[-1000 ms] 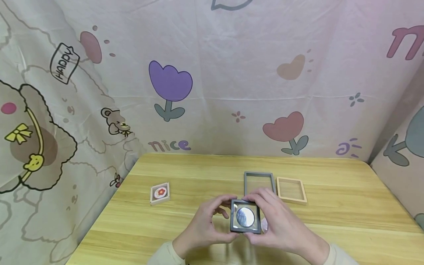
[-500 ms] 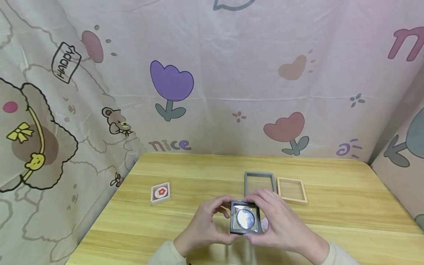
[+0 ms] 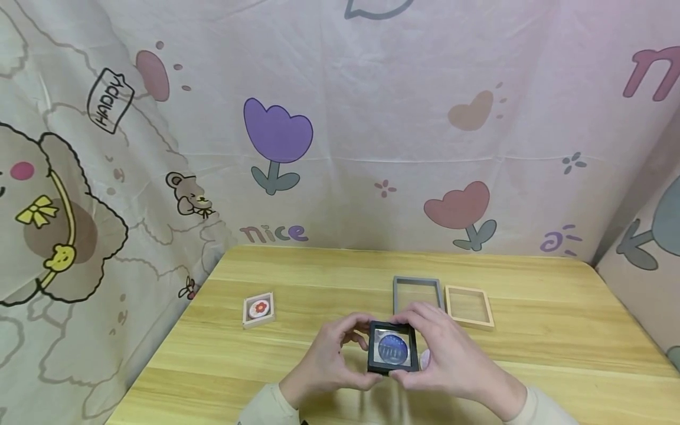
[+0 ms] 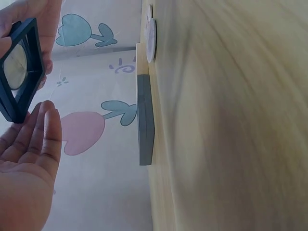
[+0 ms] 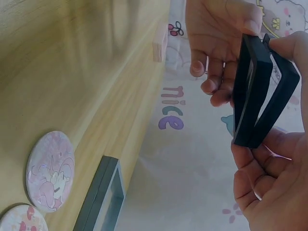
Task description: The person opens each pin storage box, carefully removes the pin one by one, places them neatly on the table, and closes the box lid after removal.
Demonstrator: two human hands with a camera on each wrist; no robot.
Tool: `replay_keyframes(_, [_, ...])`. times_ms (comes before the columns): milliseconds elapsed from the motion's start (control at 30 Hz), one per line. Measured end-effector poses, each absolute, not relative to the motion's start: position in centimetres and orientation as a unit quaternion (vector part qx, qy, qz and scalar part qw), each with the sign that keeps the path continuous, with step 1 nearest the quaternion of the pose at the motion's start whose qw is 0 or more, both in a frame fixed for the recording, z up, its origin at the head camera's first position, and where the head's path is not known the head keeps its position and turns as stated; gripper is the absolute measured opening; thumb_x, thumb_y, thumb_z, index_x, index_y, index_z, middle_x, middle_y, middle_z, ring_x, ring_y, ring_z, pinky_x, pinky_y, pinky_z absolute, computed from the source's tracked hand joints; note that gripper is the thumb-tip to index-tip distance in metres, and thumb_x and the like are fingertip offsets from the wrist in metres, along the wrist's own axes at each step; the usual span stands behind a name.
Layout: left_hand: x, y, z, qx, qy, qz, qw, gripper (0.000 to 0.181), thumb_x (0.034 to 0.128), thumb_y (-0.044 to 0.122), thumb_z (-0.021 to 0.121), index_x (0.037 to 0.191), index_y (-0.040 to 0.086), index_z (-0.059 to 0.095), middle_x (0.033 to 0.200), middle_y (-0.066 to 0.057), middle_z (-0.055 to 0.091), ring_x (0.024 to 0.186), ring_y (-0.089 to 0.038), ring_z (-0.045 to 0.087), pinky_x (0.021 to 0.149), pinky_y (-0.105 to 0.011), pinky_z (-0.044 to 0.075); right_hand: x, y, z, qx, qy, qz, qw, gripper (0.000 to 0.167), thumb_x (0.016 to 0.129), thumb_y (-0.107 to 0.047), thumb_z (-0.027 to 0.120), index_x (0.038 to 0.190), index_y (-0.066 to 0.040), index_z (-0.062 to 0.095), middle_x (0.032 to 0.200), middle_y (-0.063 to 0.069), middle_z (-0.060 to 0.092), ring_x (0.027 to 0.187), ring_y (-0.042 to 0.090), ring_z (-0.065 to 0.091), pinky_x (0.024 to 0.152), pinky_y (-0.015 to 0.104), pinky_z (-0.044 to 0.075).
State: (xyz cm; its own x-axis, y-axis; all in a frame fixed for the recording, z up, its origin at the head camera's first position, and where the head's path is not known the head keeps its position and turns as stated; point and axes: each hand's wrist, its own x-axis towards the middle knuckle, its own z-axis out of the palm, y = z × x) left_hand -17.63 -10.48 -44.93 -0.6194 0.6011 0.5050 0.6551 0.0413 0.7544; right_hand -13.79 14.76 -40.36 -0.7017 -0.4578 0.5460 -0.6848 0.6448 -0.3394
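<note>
- Left hand: grasping the black frame at its left side; thumb at the near corner, index at the far one, other fingers loosely bent.
- Right hand: grasping the same frame from the right, thumb at the near edge, fingertips at the far edge.
- Black frame: between the two hands, held up clear of the table. Right wrist view: halves splayed in a narrow V – wider at the thumbs, closer at the fingertips.
- Disc: within the frame; face reads blue from above.
- Pink badge: on the table below the right hand, mostly covered by it in head view; second badge next to it.
- Gray frame: just beyond the right fingers, partly hidden by them.
- Cream frame: beyond the right hand, right of the gray one – contact uncertain.
- Small box: left of the left hand, well apart; flower badge inside.
- Printed cloth: beyond both hands, behind the table.
</note>
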Motion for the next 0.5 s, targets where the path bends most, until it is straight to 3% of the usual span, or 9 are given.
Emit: replay_keyframes(500, [-17.58, -10.62, -45.05, -0.403, -0.728, -0.554, 0.003, 0.07, 0.0751, 0.01, 0.095, 0.137, 0.007, 0.063, 0.123, -0.01, 0.076, 0.109, -0.008, 0.07, 0.087, -0.032, 0.067, -13.75, 15.05, -40.19, 0.297, -0.893, 0.293, 0.169, 0.064, 0.067, -0.037, 0.096, 0.125, -0.022, 0.073, 0.116, -0.023, 0.063, 0.106, -0.001, 0.061, 0.09, 0.031, 0.061])
